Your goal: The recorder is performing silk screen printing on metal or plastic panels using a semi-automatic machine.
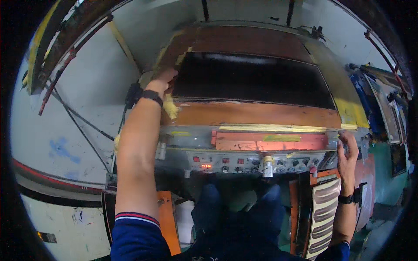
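Nearest, an orange board (167, 222) and a striped board (324, 217) stood on either side of the person's legs (237, 204). Beyond them, the control panel (244, 167) on the desk's (204, 115) front carried knobs, switches and a small display (206, 165) with lit red digits; the panel's small lettering was too blurred to read. The right hand (348, 148) was at the desk's front right corner, fingers bent, a gap between thumb and fingers. A red bar (244, 141) lay along the front edge, between the person and the black panel (254, 78), flat across the desk's middle. The left arm reached far forward, its hand (166, 77) at that panel's left edge; whether it pinched anything could not be told.
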`<state>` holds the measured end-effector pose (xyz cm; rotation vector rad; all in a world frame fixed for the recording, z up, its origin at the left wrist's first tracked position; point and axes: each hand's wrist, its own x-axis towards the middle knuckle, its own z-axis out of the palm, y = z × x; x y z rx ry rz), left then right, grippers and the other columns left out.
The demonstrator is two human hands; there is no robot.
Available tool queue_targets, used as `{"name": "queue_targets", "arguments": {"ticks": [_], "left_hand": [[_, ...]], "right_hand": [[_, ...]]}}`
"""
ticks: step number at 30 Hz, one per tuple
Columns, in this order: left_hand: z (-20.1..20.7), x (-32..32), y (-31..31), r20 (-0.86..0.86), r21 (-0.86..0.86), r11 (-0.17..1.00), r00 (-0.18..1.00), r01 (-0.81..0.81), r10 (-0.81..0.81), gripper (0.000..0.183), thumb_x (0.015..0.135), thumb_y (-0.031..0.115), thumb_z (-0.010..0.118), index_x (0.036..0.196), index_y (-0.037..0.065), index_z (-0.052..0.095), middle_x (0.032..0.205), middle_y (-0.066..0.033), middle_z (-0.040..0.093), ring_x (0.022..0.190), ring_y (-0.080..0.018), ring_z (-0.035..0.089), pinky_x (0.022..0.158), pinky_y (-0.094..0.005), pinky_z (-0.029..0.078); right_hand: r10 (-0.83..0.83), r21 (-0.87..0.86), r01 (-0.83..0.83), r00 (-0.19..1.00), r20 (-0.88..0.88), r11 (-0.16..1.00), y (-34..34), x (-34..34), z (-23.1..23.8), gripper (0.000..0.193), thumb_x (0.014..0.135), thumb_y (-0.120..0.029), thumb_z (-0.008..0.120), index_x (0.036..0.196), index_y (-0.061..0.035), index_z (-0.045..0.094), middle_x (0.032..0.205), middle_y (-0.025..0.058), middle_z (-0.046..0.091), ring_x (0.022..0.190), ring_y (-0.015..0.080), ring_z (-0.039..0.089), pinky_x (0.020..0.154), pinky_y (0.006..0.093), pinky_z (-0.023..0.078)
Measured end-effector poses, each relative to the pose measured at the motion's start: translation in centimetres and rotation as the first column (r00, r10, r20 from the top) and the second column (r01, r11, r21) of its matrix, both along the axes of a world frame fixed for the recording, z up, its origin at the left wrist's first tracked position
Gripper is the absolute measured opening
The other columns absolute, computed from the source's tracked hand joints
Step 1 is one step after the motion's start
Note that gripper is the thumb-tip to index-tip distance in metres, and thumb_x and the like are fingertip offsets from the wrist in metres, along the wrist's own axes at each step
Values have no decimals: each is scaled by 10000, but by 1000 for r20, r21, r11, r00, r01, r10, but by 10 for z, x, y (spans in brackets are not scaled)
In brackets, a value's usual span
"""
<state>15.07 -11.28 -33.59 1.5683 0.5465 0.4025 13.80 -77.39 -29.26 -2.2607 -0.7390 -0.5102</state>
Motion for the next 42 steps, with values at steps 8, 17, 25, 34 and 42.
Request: {"name": "queue_targets", "arguments": {"ticks": [8, 17, 25, 34, 42], "left_hand": [[29, -82, -68, 319, 70, 960, 918, -271, 236, 245, 907, 160, 575, 1084, -5, 609, 844, -22, 598, 735, -111, 544, 645, -273, 442], [75, -175, -61, 14, 225, 962, 988, -153, 154, 281, 934, 107, 542, 1191, 0, 577, 867, -14, 604, 745, -101, 565, 697, -235, 484], [119, -208, -60, 175, 102, 970, 964, -221, 201, 475, 940, 158, 483, 1345, -60, 367, 1167, -191, 547, 1061, -272, 586, 928, -350, 499], [66, -173, -19, 504, -483, 875, 814, -11, 288, 242, 960, 149, 463, 1115, -24, 531, 1080, -146, 594, 986, -279, 585, 933, -419, 469], [45, -93, -23, 332, -104, 993, 943, 62, -24, 386, 832, -38, 520, 1213, -3, 566, 1135, -103, 617, 1006, -207, 586, 906, -320, 458]], "right_hand": [[-105, 287, 173, 965, -240, 942, -7, 199, 17, 430, 924, -286, 529, 1246, -3, 556, 1215, 105, 599, 1117, 182, 550, 889, 293, 426], [651, 671, -316, 685, -327, 671, 20, 273, 10, 394, 1012, -259, 341, 1303, -51, 507, 1326, 87, 521, 1214, 192, 485, 1083, 317, 291], [168, 703, -87, 985, -48, 706, 40, 119, 59, 610, 979, -440, 433, 1390, 10, 397, 1368, 126, 478, 1238, 199, 464, 1046, 346, 343], [576, 870, -83, 779, -248, 486, 28, 149, 47, 586, 987, -489, 319, 1358, -52, 441, 1378, 106, 484, 1280, 256, 430, 1021, 400, 340], [273, 493, 67, 763, -585, 867, -31, 261, 45, 351, 931, -213, 552, 1210, -3, 587, 1211, 105, 602, 1047, 220, 577, 886, 335, 476]]}}
